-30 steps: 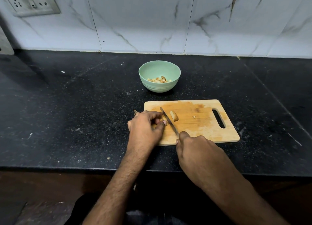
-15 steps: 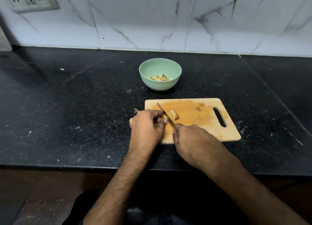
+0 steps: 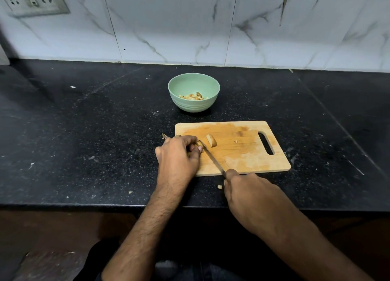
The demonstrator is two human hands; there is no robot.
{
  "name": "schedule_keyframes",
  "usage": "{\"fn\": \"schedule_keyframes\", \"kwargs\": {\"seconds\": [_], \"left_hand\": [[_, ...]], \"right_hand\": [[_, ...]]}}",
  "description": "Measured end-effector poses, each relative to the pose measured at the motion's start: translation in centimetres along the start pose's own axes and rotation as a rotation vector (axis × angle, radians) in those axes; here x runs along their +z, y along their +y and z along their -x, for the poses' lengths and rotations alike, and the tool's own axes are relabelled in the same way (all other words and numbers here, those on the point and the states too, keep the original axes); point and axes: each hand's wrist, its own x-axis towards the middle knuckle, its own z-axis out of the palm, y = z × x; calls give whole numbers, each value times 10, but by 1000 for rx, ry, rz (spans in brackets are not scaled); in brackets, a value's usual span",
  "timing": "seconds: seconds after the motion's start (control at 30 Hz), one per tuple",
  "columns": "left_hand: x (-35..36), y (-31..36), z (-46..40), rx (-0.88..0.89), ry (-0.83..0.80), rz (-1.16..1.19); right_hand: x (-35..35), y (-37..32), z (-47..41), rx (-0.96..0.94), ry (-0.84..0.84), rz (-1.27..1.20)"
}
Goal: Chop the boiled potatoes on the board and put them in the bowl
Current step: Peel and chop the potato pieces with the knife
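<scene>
Head view, and your cutting board (image 3: 242, 154) lies with its long axis running left to right on the black counter (image 3: 84, 143), handle slot at the right end, its near edge just behind your right hand. Your left hand (image 3: 179, 154) sits on the board's left end, fingers curled down over a potato piece (image 3: 198, 146) that's mostly hidden under them, thumb tucked in against it. Your right hand (image 3: 249, 192) hangs just off the board's near edge, fingers wrapped tight round the handle of the knife (image 3: 213, 160). The blade runs diagonally across the board, tip pointing away and to the left, right up against your left fingertips. Just right of that tip lies a cut potato wedge (image 3: 211, 140), its long axis angled near to far, apart from the blade. A small crumb (image 3: 236, 141) rests farther right, toward the slot. The whole right half of the board is bare wood. Beyond the board's far left corner stands the green bowl (image 3: 194, 103), upright, with chopped potato pieces (image 3: 193, 96) in the bottom, open counter between it and the board. A stray bit (image 3: 220, 187) lies on the counter just in front of the board, beside your right hand.
</scene>
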Motion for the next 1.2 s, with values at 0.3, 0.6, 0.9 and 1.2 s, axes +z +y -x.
{"fn": "schedule_keyframes", "kwargs": {"seconds": [0.3,0.6,0.9,1.2], "left_hand": [[0,1,2,-7,-4,14],[0,1,5,29,7,-20],[-4,0,5,54,-48,-79],[-4,0,4,117,-127,-161]], "right_hand": [[-6,10,24,35,6,-47],[-6,14,24,11,40,-73],[-7,11,10,14,0,-102],[-11,13,15,14,26,-100]]}}
